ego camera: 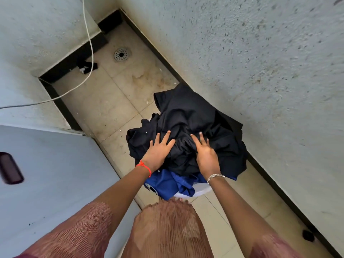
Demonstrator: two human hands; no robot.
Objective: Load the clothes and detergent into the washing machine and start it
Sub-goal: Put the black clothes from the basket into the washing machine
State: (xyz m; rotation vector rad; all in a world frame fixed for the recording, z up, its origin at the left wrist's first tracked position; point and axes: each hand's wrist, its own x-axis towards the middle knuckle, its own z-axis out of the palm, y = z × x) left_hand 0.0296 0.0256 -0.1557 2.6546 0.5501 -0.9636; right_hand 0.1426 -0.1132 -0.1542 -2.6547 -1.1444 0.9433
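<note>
1. At 6 o'clock, nearest the camera, a pink-brown pleated garment (167, 229) covers the person's front. Both bare forearms reach out past it toward the middle of the view.
2. The left hand (158, 150) wears a red thread (144, 166) at the wrist. Its fingers are straight and spread apart, and it lies palm-down on the heap without gripping anything.
3. The right hand (205, 155) wears a silver bracelet (216, 177) at the wrist. It lies the same way, fingers splayed flat on the cloth, just to the 3 o'clock side of the left hand and apart from it.
4. The black clothes (195, 112) under both hands form a crumpled heap just right of the view's centre, spilling toward 12 o'clock over the floor.
5. A blue garment (173, 183) shows beneath the black clothes at the heap's 6 o'clock edge. It hangs over the white rim of a basin (202, 190), which is mostly hidden.
6. At 9 o'clock lies a pale grey flat surface (55, 164) with a dark oblong patch (10, 168) on it. Whether this is the washing machine cannot be told.
7. The beige tiled floor (115, 101) runs toward 11 o'clock, with a rough textured wall (260, 71) alongside at 2 o'clock.
8. Farthest off, toward 11 o'clock, is a round metal floor drain (121, 54). A white cable (89, 43) hangs down past a small black object (87, 67) on the tiles.
</note>
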